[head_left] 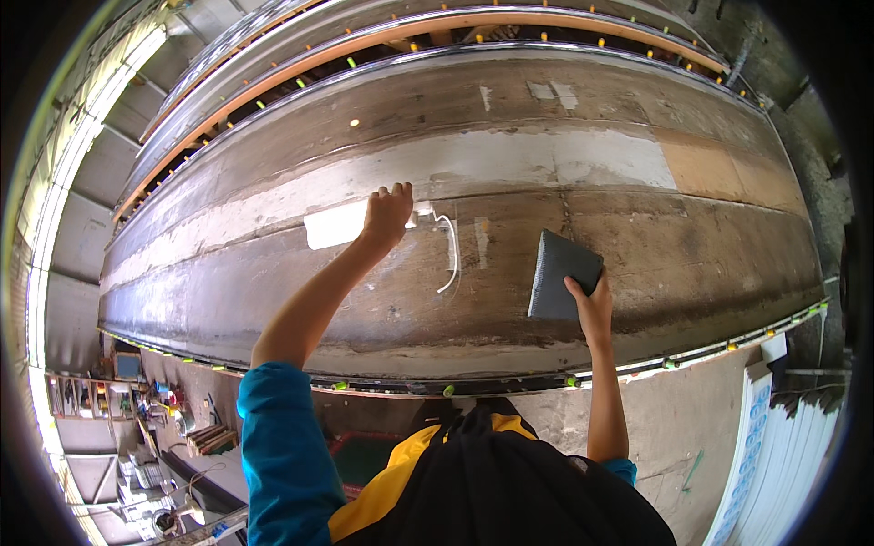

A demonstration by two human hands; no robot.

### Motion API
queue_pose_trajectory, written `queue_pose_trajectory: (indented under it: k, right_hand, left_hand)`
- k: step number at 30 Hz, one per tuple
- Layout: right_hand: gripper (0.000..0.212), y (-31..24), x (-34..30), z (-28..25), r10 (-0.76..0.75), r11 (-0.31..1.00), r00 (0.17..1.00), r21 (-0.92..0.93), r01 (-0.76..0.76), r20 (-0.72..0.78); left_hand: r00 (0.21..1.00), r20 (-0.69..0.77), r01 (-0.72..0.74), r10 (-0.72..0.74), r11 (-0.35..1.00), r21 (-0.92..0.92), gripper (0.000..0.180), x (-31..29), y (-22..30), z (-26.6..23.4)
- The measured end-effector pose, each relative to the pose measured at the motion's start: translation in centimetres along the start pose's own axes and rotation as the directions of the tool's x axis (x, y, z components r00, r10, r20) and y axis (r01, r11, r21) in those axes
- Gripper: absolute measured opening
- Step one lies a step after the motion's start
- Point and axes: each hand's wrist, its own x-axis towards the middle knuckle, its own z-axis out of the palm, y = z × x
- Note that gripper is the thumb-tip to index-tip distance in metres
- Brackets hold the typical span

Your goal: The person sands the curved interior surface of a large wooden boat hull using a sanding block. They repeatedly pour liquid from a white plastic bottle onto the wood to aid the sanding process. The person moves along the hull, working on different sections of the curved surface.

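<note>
"Dark pad (555, 276), pointing where?"

"Long axis across the long table (701, 250), ribbed edge toward the table's left end; right hand (595, 308) grips it above the near half."

"Left hand (390, 218)?"

"Curled around a bright plate (335, 227), mid-table; tabletop spans between."

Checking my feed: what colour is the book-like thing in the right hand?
The book-like thing is dark grey, its left edge paler; shows in the head view.
</note>
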Motion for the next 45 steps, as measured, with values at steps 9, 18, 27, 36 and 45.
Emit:
queue_pose_trajectory:
  k: [9, 18, 27, 36, 45]
  right_hand:
    - [0.064, -8.0, 3.3, 10.1, -0.125, 0.928, 0.936, -0.295, 0.228, 0.329]
    - [0.056, -11.4, 4.8, 23.4, -0.254, 0.657, 0.944, -0.679, 0.327, 0.209]
    - [0.053, -13.1, 0.5, 33.2, -0.252, 0.558, 0.936, -0.753, 0.349, 0.247]
    - [0.076, -7.1, 10.1, 20.7, -0.019, 0.832, 0.984, -0.549, -0.082, -0.176]
    - [0.078, -13.6, 6.0, 30.7, -0.060, 0.874, 0.989, -0.473, 0.116, 0.132]
  left_hand:
    - [0.884, -0.024, 0.314, -0.468, 0.629, -0.711, 0.064, -7.5, -7.3, -2.6]
    - [0.588, -0.010, -0.049, -0.809, -0.023, -0.999, 0.068, -15.6, -12.7, 3.4]
    - [0.572, 0.092, -0.202, -0.815, -0.249, -0.947, 0.064, -17.9, -18.6, 10.0]
    - [0.603, 0.123, -0.186, -0.788, -0.288, -0.939, 0.063, -18.5, -21.7, 12.2]
    - [0.617, 0.128, -0.158, -0.776, -0.281, -0.946, 0.062, -18.2, -22.1, 13.1]
